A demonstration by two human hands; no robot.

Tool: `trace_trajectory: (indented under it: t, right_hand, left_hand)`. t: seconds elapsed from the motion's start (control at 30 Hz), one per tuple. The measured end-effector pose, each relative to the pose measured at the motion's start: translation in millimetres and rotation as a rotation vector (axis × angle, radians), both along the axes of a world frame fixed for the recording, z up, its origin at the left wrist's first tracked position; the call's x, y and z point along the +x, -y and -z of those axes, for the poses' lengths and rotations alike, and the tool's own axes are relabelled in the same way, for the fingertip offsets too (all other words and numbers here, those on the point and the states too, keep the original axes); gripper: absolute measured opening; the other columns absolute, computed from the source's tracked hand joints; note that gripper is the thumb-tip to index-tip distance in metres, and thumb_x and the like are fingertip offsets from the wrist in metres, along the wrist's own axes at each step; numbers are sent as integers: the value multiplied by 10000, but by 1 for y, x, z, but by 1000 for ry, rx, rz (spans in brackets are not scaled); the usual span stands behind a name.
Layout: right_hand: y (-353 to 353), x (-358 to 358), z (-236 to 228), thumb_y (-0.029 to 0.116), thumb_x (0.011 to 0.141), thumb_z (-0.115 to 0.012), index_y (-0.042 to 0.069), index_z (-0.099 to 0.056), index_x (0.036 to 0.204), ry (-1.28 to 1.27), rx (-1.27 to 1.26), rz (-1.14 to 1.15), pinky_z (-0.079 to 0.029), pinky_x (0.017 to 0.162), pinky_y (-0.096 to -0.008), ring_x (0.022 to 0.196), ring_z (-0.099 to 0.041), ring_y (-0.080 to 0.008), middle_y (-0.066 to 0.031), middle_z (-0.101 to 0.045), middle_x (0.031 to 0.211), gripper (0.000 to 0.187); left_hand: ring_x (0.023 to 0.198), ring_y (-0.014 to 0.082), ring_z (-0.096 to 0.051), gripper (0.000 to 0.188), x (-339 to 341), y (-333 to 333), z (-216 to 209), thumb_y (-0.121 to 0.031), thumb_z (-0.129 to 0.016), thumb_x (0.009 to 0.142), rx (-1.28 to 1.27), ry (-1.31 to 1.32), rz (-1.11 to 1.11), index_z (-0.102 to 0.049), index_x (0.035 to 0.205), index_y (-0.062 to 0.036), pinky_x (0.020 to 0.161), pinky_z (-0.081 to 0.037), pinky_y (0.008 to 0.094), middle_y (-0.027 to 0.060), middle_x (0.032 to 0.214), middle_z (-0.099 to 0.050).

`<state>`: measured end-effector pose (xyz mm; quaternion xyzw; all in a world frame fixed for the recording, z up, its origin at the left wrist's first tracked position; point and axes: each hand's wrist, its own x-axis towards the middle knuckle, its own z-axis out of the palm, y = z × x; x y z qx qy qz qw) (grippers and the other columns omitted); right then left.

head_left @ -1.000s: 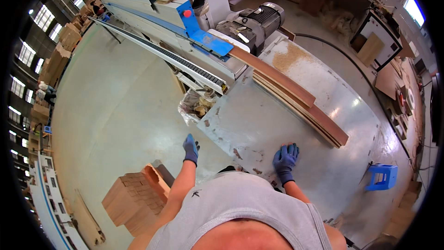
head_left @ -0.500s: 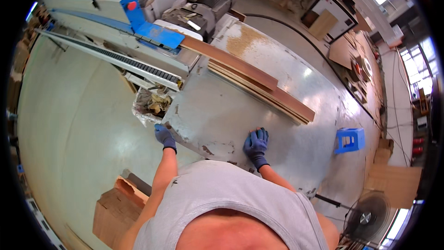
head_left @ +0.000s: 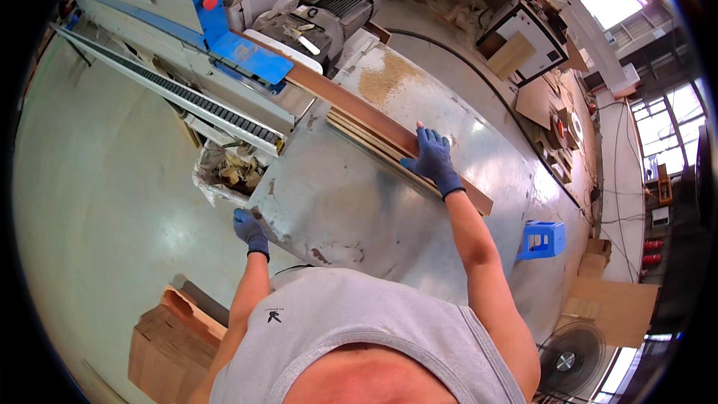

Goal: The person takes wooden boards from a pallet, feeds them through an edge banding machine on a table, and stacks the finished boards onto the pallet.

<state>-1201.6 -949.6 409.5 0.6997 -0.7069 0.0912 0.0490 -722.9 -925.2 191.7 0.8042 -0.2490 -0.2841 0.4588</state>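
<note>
My right hand [head_left: 432,155], in a blue glove, grips a long reddish-brown wooden strip [head_left: 359,107] across its width. The thumb lies at the near edge and the fingers reach over the far side. Beneath my palm, the near end of this strip is hidden. At its other end the strip passes under a blue metal guard [head_left: 253,60] on a machine. Alongside lies a stack of similar strips [head_left: 366,138]. My left hand [head_left: 250,232], gloved too, is closed beside the corner of the metal table [head_left: 329,202]; whatever its fingers may hold is hidden.
A rail with black segments [head_left: 176,90] runs left from the machine, above a scrap-filled bin [head_left: 232,172]. Behind the table is a motor [head_left: 348,7]. Sawdust [head_left: 389,76] covers part of the tabletop. A blue stool [head_left: 541,240] and a fan [head_left: 566,360] stand to the right.
My right hand has moved forward from the bare tabletop onto the strip and taken hold of it. My left hand stays closed by the table corner. The whole view has shifted slightly.
</note>
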Motion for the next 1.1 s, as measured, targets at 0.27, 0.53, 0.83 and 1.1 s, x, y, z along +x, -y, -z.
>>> trace_trajectory:
  t: [0.27, 0.53, 0.83, 1.1]
  right_hand:
    - [-20, -24, 20, 403, 660, -800, -11, -365, 1479, -56, 76, 47, -400, 986, -483, 1049, -600, -349, -161, -641, 1158, 1016]
    - [-30, -37, 30, 355, 672, -810, 4, -338, 1498, -41, 63, 45, -384, 996, -488, 1017, -610, -332, -127, -661, 1104, 1015]
    - [-42, -41, 26, 340, 681, -807, 19, -349, 1498, -35, 122, 68, -424, 965, -459, 1027, -610, -344, -143, -657, 1147, 990]
    - [-39, -45, 22, 313, 690, -792, 60, -458, 1453, 38, 150, -13, -445, 961, -441, 1071, -607, -358, -163, -644, 1219, 870]
  left_hand:
    - [658, 235, -550, 411, -7, 2, -10, -309, -443, 992, -90, -57, -24, -608, 804, 17, 648, -452, 390, 115, 728, -635]
    - [669, 218, -558, 399, -5, 4, 7, -305, -465, 990, -101, -117, -44, -618, 819, 21, 652, -460, 377, 97, 747, -643]
    - [695, 281, -569, 431, -3, 2, 8, -344, -467, 975, -75, -90, -29, -622, 842, 37, 690, -462, 407, 157, 780, -657]
    - [716, 328, -580, 449, 6, 4, 33, -355, -459, 966, -77, -120, -8, -631, 862, 46, 711, -462, 428, 196, 811, -668]
